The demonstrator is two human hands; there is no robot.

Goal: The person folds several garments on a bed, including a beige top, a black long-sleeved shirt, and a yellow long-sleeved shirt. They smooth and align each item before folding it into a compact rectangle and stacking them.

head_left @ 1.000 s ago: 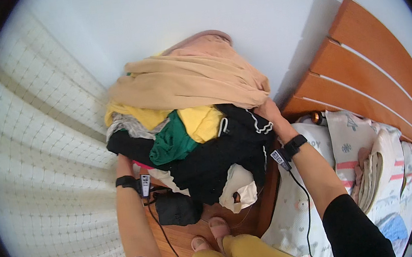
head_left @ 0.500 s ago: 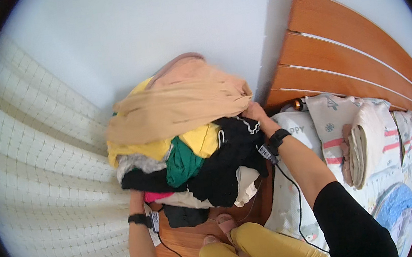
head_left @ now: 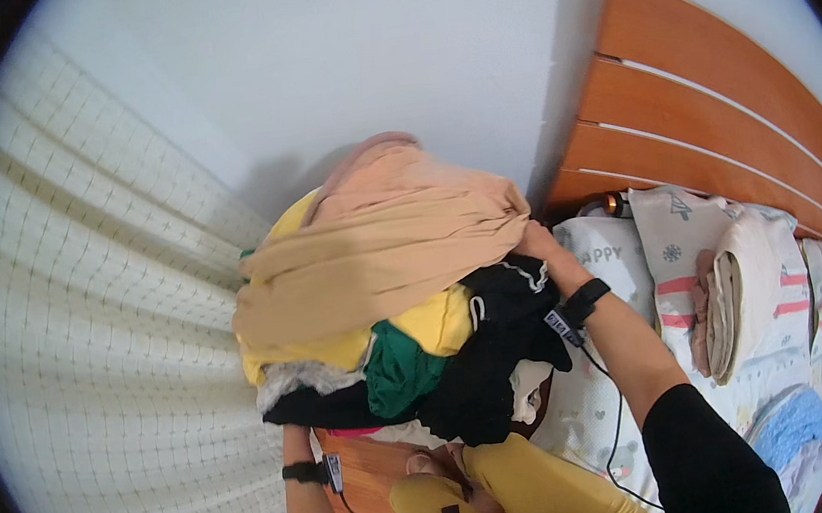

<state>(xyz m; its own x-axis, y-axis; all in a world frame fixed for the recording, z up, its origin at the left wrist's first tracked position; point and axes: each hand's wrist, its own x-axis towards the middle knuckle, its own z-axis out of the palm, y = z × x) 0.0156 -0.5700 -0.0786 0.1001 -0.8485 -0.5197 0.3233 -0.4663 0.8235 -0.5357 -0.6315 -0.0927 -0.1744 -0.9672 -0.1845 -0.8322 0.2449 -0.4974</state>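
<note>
Hugging a soft, floppy bundle of clothes (head_left: 387, 309) chest-high beside the bed (head_left: 627, 404); right hand (head_left: 537, 241) gripping its top edge, left hand hidden underneath, grip unclear. Looking bulky, slumping; needing support from below.

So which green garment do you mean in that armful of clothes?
Start at the wooden headboard and go left to the clothes pile carried by both hands. The green garment hangs low in the middle, under the yellow one, beside black fabric; it is the only green piece.
</note>
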